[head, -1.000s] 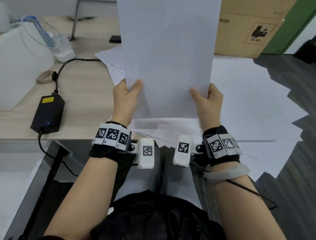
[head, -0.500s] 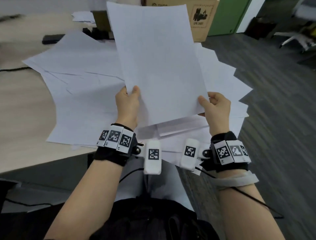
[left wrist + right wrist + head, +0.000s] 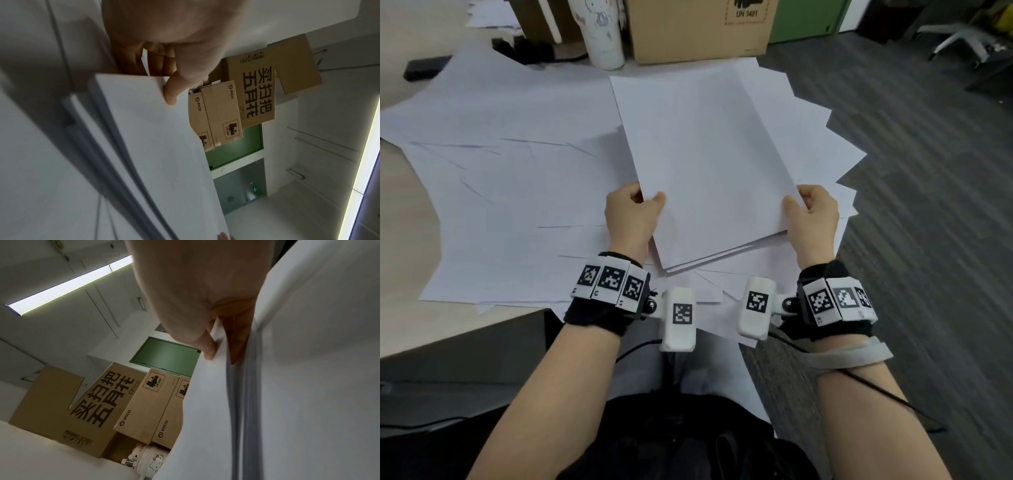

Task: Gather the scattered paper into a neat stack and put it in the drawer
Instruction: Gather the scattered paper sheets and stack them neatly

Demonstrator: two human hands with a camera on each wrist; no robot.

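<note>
I hold a small stack of white paper (image 3: 709, 164) low over the desk, tilted away from me. My left hand (image 3: 635, 209) pinches its near left edge, thumb on top. My right hand (image 3: 813, 212) pinches the near right edge the same way. In the left wrist view the thumb of my left hand (image 3: 172, 91) presses on the stack (image 3: 144, 146). In the right wrist view my right hand (image 3: 209, 347) grips the stack's edge (image 3: 205, 402). Scattered loose sheets (image 3: 517, 192) fan out beneath across the desk (image 3: 400, 212). No drawer is visible.
A cardboard box (image 3: 698, 31) and a white cartoon-printed cup (image 3: 604, 37) stand at the desk's far edge. A black flat object (image 3: 422, 70) lies at the far left. Dark floor (image 3: 928, 205) lies to the right, where sheets overhang the desk edge.
The stack has come down from upright in front of me to low over the scattered sheets. My view has swung right; the black power adapter has left the frame.
</note>
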